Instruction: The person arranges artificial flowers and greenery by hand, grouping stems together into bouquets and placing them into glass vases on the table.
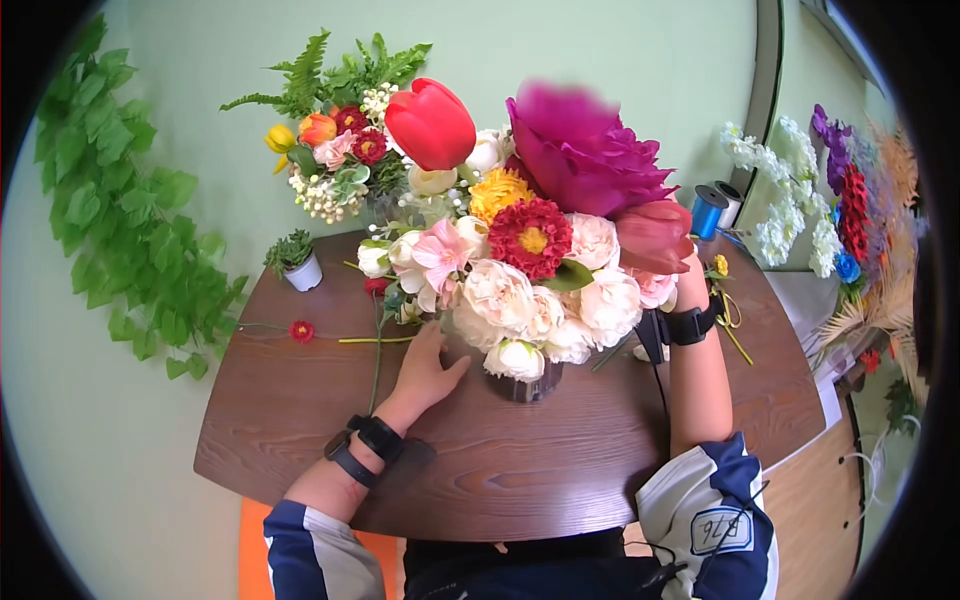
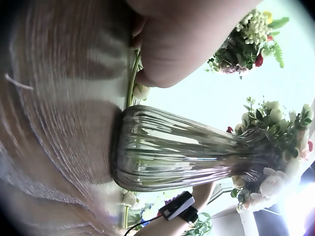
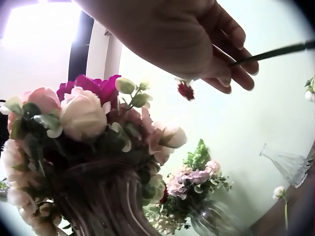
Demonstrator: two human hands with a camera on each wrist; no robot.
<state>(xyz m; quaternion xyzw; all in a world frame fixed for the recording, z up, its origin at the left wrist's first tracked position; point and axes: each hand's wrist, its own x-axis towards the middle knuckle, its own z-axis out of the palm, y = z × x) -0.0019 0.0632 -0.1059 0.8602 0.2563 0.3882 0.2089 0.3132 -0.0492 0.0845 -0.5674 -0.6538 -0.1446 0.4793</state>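
A ribbed glass vase (image 2: 177, 152) stands on the table, full of white and pink roses (image 1: 500, 300), a red daisy-like flower (image 1: 530, 238) and a large magenta bloom (image 1: 590, 150). Left of its base, my left hand (image 1: 428, 370) rests low by the tabletop with fingers loosely bent, holding nothing. My right hand (image 3: 197, 44) is raised beside the bouquet and pinches a dark green stem (image 3: 275, 54). Most of that hand is hidden behind a pinkish-red tulip (image 1: 655, 238) in the head view; I cannot tell which flower the stem carries.
Behind stands another bouquet with ferns (image 1: 320, 75). A small potted succulent (image 1: 293, 260) and a loose red flower (image 1: 302, 331) are on the left of the table (image 1: 300, 430). Thread spools (image 1: 709, 212) stand at back right, near more flowers (image 1: 785, 190). Ivy (image 1: 120, 200) hangs at left.
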